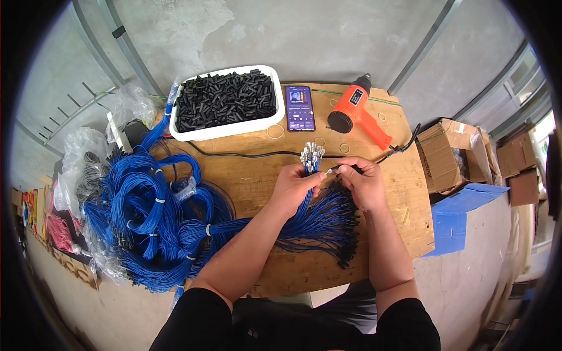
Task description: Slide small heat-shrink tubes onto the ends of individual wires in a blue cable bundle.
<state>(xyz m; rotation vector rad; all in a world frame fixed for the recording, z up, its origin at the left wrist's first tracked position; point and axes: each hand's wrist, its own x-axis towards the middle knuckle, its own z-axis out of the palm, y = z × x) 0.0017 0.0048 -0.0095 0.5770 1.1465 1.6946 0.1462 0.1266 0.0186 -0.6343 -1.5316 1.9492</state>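
My left hand (291,188) is closed around a bundle of blue wires whose bare metal terminals (312,155) stick up above the fingers. My right hand (366,186) pinches a small black sleeve (356,168), level with the left fingertips. One metal terminal points from the left thumb toward the right fingers; whether the sleeve touches it is too small to tell. Below both hands, blue wires (313,231) fan out to the right, their ends covered in black sleeves (346,251). Across the left of the table lie coiled, tied bundles of blue wire (143,205).
A white tub (281,108) full of black sleeves (228,100) stands at the back, beside a phone (300,116). An orange heat gun (357,111) lies back right, its black cable (249,154) crossing the wooden table (404,205). Rubber bands (275,131) lie about. Cardboard boxes (448,158) stand right.
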